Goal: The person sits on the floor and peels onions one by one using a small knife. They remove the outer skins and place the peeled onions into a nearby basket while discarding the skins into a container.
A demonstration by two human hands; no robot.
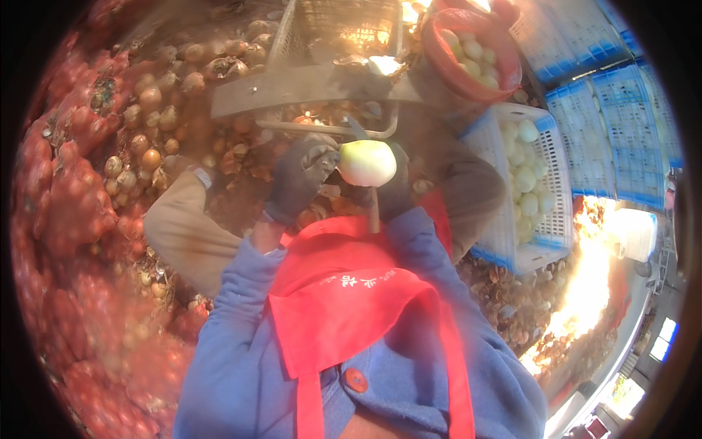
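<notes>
A peeled, pale yellow-white onion (pixel 368 164) is between my two dark-gloved hands, above my red apron (pixel 340 258). My left hand (pixel 303 174) curls its fingers and thumb against the onion's left side. Partly hidden behind the onion, my right hand (pixel 396 184) closes around a knife (pixel 374 211) with a wooden handle. The handle points toward my apron, and the blade shows past the onion's far side. Below the hands lie loose onion skins (pixel 329 204). How my right fingers meet the onion is hidden.
A wooden board (pixel 258 93) spans a plastic crate (pixel 279 49) ahead. Unpeeled onions (pixel 151 99) and red mesh sacks (pixel 77 192) fill the left. At right are a white-blue crate (pixel 556 219) of peeled onions, a red sack (pixel 439 71) of them, and stacked crates (pixel 625 126).
</notes>
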